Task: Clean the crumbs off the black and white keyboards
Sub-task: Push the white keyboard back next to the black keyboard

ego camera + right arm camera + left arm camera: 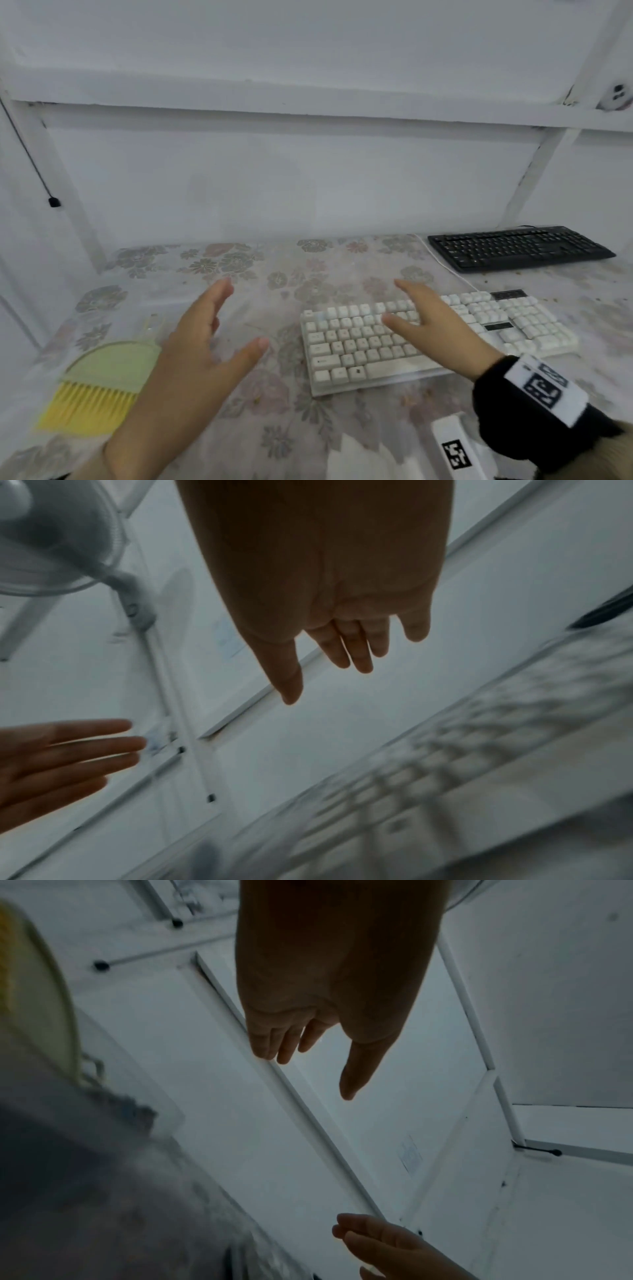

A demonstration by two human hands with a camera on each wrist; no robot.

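Head view: your left hand [191,346] and right hand [435,325] hover empty, fingers straight and spread, the right above the white keyboard [404,342]. Your black keyboard [520,247] lies far right; the yellow brush [99,387] lies left.

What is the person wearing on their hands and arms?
Both hands are bare. The right hand has a black wristband with a white patch carrying a black square code. Past the band is a beige sleeve. The left hand shows no glove; its wrist is cut off by the frame.
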